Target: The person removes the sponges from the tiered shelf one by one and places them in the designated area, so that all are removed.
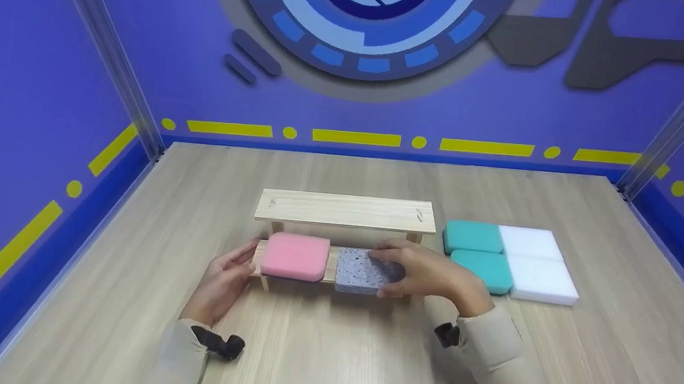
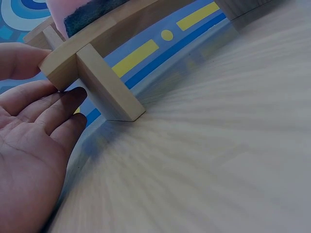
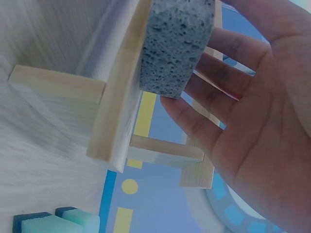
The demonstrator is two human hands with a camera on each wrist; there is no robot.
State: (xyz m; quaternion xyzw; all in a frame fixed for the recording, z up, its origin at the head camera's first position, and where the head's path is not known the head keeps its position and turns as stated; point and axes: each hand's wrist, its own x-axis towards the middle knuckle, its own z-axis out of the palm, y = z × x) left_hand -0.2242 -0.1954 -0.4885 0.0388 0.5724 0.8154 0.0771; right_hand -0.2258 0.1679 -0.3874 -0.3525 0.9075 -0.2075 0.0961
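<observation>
A two-step wooden stand (image 1: 346, 211) stands mid-table. On its lower step, towards the left, lies a pink sponge (image 1: 296, 256) with a dark underside. My left hand (image 1: 224, 284) holds the left end of that step, thumb above and fingers below the board (image 2: 60, 73) in the left wrist view. To the right of the pink sponge, my right hand (image 1: 428, 271) grips a grey speckled sponge (image 1: 363, 271) by its right part, over the same step. Large pores cover the grey sponge (image 3: 177, 48) in the right wrist view, where its lower face is against or very near the board.
Right of the stand, two green sponges (image 1: 480, 271) and two white sponges (image 1: 542, 277) lie side by side in a block. Blue printed panels (image 1: 361, 113) wall the table at the back and sides, with metal posts (image 1: 107, 48) at the corners.
</observation>
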